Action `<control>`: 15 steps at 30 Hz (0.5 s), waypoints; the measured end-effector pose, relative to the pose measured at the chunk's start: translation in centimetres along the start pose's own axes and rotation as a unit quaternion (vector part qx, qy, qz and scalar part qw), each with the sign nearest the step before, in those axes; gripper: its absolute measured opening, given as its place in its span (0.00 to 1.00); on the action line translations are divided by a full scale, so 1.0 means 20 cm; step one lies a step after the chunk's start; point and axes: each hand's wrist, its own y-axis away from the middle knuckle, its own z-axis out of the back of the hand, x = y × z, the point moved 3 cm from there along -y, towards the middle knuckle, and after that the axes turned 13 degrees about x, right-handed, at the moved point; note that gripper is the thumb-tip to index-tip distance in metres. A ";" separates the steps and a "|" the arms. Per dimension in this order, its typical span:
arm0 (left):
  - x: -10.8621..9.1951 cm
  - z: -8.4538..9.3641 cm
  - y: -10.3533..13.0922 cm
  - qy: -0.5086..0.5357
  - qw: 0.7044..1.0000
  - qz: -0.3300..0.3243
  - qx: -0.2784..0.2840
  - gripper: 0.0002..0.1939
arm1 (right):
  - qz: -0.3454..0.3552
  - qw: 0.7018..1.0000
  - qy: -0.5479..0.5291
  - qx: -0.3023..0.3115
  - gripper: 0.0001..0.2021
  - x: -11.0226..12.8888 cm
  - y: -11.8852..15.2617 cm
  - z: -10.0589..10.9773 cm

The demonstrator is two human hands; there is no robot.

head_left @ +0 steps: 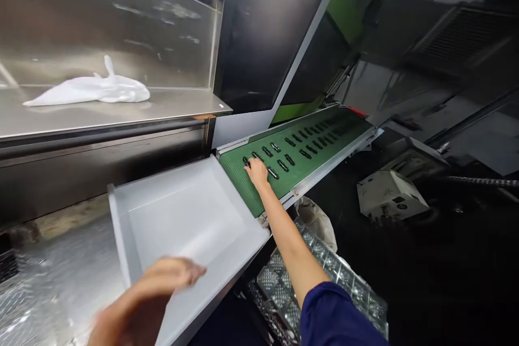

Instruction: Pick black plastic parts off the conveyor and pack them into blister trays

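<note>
My right hand (257,172) reaches onto the near end of a green conveyor belt (251,194). Its thumb and fingers close on a small dark cylindrical part (245,161) at the belt's left side. More parts of this kind, such as one dark part (283,165), lie in rough rows along the belt. Over the near side of a light grey tray (182,205) hovers my left hand (174,274), smeared by motion. No object shows in it, and its fingers cannot be made out clearly.
The tray butts against the belt's end. A white glove (93,89) lies on a metal shelf (178,102) at left. Below the belt, clear plastic trays with pockets (336,270) stand beside a pale bag (318,219). A white box (389,194) is at right.
</note>
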 end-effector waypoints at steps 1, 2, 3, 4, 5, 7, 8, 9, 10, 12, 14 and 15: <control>0.00 -0.05 -0.12 0.014 0.999 -0.032 -0.017 0.23 | 0.010 1.000 -0.012 0.014 0.13 -0.01 -0.02 0.00; 0.02 -0.10 -0.24 0.012 0.999 -0.027 -0.037 0.21 | 0.024 0.999 -0.027 0.029 0.12 0.00 -0.01 -0.01; 0.05 -0.14 -0.36 -0.008 0.998 0.000 -0.063 0.20 | 0.041 0.997 -0.043 0.048 0.11 0.01 0.03 -0.04; 0.07 -0.18 -0.47 -0.024 0.996 0.028 -0.080 0.23 | 0.063 0.994 -0.061 0.072 0.10 0.03 0.08 -0.08; 0.10 -0.21 -0.56 -0.018 0.994 0.053 -0.090 0.26 | 0.087 0.988 -0.078 0.100 0.10 0.05 0.15 -0.12; 0.16 -0.27 -0.70 0.054 0.993 0.072 -0.082 0.30 | 0.137 0.969 -0.106 0.177 0.10 0.09 0.30 -0.21; 0.17 -0.29 -0.74 0.107 0.989 0.063 -0.080 0.30 | 0.159 0.957 -0.114 0.212 0.09 0.10 0.35 -0.24; 0.19 -0.30 -0.77 0.162 0.982 0.042 -0.085 0.28 | 0.173 0.949 -0.118 0.236 0.08 0.10 0.38 -0.25; 0.19 -0.30 -0.79 0.210 0.973 0.016 -0.098 0.25 | 0.178 0.945 -0.118 0.248 0.09 0.09 0.37 -0.24; 0.21 -0.29 -0.78 0.265 0.954 -0.025 -0.135 0.20 | 0.169 0.950 -0.111 0.237 0.12 0.06 0.29 -0.14; 0.22 -0.26 -0.71 0.280 0.947 -0.034 -0.155 0.17 | 0.157 0.961 -0.096 0.208 0.14 0.04 0.17 0.01; 0.23 -0.25 -0.66 0.283 0.946 -0.024 -0.156 0.18 | 0.159 0.961 -0.087 0.208 0.15 0.05 0.11 0.07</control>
